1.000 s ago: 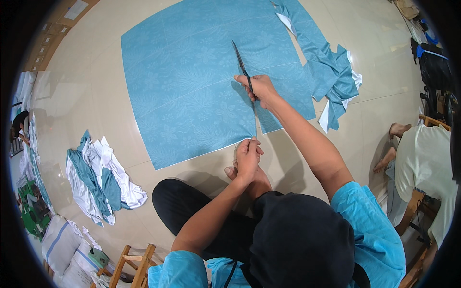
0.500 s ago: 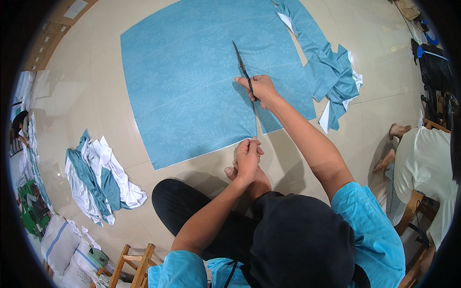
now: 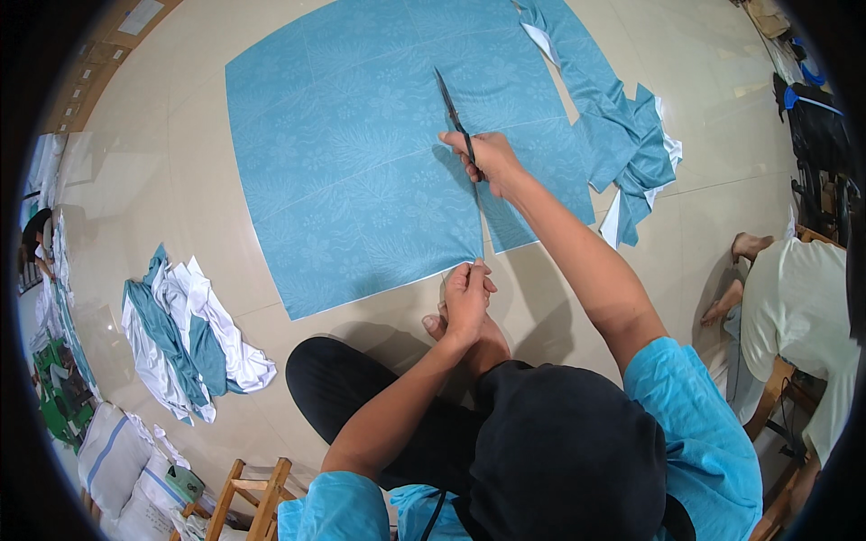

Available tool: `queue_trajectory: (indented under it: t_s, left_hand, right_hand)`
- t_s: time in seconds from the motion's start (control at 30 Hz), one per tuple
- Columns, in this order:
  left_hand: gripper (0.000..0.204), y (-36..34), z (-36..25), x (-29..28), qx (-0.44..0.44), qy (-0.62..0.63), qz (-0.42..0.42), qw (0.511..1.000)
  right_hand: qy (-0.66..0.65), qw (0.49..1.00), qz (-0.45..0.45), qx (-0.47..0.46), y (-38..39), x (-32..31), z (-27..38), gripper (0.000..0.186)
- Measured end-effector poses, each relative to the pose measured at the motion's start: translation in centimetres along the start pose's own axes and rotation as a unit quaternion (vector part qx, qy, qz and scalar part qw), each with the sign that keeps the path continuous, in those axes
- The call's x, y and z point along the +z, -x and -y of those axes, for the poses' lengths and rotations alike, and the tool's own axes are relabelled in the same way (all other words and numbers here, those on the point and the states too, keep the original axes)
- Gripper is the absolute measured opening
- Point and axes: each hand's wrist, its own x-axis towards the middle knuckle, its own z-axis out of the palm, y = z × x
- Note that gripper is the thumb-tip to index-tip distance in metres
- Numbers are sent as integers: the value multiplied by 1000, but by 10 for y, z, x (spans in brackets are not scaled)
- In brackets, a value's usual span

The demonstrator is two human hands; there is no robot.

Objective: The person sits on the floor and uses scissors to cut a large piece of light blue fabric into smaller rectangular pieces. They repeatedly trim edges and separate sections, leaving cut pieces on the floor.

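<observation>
Scissors [image 3: 454, 115] are lying in the right hand [image 3: 487, 158], blades pointing toward eleven o'clock across the blue cloth [image 3: 361, 171] on the floor; the left hand [image 3: 466, 298] is pinching the cloth's near edge at six o'clock.

Large blue patterned cloth sheets [image 3: 361, 171]: one, spread on the floor.
Scissors [image 3: 454, 113]: one pair, far centre.
Heaps of blue and white fabric: two, left [image 3: 185, 334] and far right [image 3: 631, 153].
White sacks [image 3: 113, 464]: two, near left.
Wooden stools [image 3: 257, 505]: one, near.
</observation>
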Motion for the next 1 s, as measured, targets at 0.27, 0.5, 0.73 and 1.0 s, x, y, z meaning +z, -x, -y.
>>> queue_trajectory:
  t_s: [0.27,0.5,0.73,1.0]
  left_hand:
    - [29,0,2,-1,6,-1,-1,1000]
    - [28,-1,2,-1,-1,-4,-4,1000]
    - [29,-1,3,-2,-1,-12,-3,1000]
    - [28,0,1,-1,-8,-12,-4,1000]
  right_hand:
    - [1,1000,-3,-3,-8,4,13,46]
    - [-3,1000,-1,-10,-14,5,14,45]
    - [-6,1000,-3,-14,-15,6,12,43]
    - [-12,1000,1,-16,-16,7,12,41]
